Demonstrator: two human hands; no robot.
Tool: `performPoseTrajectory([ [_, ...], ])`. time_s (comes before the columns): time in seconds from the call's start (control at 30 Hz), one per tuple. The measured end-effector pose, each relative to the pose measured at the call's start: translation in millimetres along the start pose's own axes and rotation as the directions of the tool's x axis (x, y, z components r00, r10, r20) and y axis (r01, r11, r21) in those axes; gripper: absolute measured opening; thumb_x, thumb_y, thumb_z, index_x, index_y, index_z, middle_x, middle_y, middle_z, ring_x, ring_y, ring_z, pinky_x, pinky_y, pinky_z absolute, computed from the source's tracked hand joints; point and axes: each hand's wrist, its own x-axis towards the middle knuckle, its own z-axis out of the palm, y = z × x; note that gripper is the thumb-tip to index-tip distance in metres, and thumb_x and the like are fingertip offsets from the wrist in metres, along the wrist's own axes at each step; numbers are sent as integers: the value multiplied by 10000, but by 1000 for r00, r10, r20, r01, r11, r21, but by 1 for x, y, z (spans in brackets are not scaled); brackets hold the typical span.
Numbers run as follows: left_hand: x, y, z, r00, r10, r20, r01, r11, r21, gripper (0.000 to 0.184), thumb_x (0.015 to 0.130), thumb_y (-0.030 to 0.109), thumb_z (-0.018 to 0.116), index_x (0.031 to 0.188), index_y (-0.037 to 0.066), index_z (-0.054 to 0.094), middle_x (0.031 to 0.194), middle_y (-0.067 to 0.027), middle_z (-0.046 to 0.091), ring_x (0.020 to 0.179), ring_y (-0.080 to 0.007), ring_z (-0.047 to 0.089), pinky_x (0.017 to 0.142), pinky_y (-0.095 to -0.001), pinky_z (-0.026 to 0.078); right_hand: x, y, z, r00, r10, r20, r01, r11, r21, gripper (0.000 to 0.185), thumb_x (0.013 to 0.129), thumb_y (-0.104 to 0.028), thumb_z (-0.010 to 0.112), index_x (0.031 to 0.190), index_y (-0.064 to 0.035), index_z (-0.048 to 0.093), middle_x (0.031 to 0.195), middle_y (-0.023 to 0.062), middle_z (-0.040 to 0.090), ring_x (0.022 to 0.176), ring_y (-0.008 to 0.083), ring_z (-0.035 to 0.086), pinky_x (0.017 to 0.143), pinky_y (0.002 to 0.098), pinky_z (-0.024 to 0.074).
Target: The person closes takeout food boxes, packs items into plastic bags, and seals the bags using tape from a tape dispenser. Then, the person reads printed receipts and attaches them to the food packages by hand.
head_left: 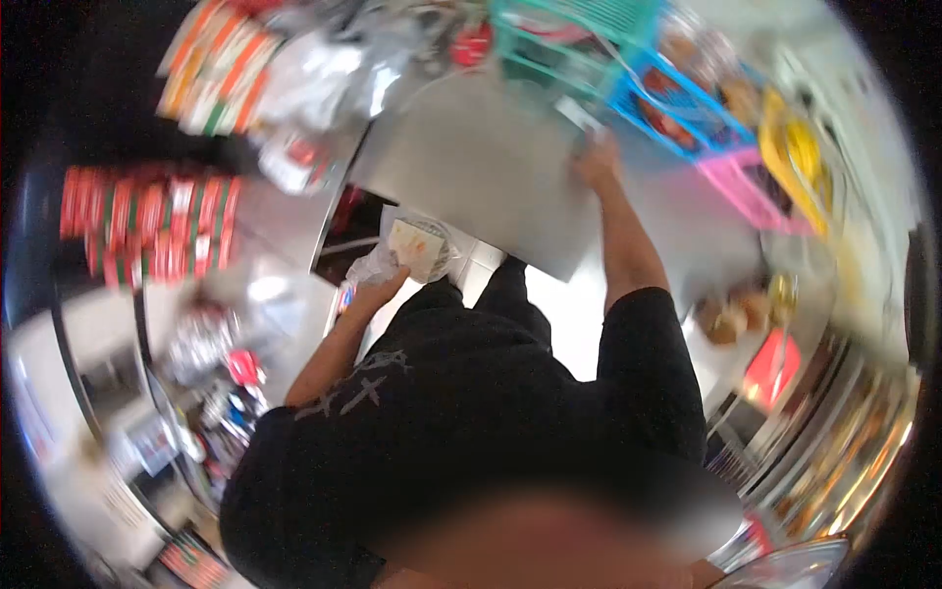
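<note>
My left hand (391, 287) is low at the table's front edge, its fingers closed on the edge of a pale flat piece with orange marks (417, 247). Beneath that piece is a round, ridged, light thing, and crumpled clear plastic (373, 265) lies beside the hand. My right hand (597, 162) reaches out over the metal table (481, 147). A small white oblong object (577, 113) lies right at its fingertips; blur hides whether the fingers grip it.
A green basket (574, 44), a blue basket (677, 108), and pink (751, 187) and yellow baskets (790, 162) line the table's far right side. White plastic bags (314, 79) lie at the back left. Stacked red packets (147, 226) stand on the left.
</note>
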Motion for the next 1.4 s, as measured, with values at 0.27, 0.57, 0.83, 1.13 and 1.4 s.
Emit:
performPoseTrajectory([
  [0.27, -214, -151, -25, 680, -721, -133, 711, 693, -123, 435, 938, 402, 561, 1144, 27, 636, 1118, -225, 643, 1080, -383, 624, 935, -490, 495, -56, -81, 22, 970, 3, 244, 37, 986, -161, 956, 814, -781, 575, 1319, 30, 601, 1315, 249, 610, 1221, 410, 561, 1029, 538, 423],
  [0.57, -460, -311, -20, 203, -953, -226, 672, 304, -676, 390, 896, 320, 627, 1088, -20, 636, 1063, -239, 676, 1002, -339, 670, 859, -457, 530, -185, -241, 64, 841, -497, 213, 520, 851, -67, 499, 783, -433, 773, 880, 53, 715, 889, 299, 680, 907, 452, 662, 828, 539, 521],
  [0.83, -589, -359, 27, -220, -925, -310, 229, 259, -938, 466, 813, 179, 729, 1187, -64, 593, 1066, -195, 710, 1058, -332, 665, 994, -412, 490, -396, -689, 76, 120, -934, 338, 490, 352, 798, 332, 841, -84, 721, 1122, 80, 658, 1082, 158, 715, 938, 261, 701, 858, 360, 551],
  [1.13, -651, -330, 7, -357, -931, -76, -108, 122, -987, 328, 818, 100, 719, 1101, -42, 631, 1060, -157, 703, 1006, -273, 678, 892, -389, 535, -600, -938, 101, -259, -785, 563, -229, 616, 753, 292, 895, 34, 593, 1187, 18, 609, 1112, 135, 694, 965, 245, 681, 781, 358, 568],
  [1.4, -649, -323, -58, -256, -964, -66, -160, 109, -981, 344, 849, 99, 674, 1165, -38, 661, 1093, -144, 705, 1000, -230, 675, 860, -354, 540, -568, -903, 243, -175, -977, 123, 862, -92, 499, 646, 813, -19, 720, 1411, -80, 485, 1098, 173, 681, 907, 332, 708, 804, 423, 577],
])
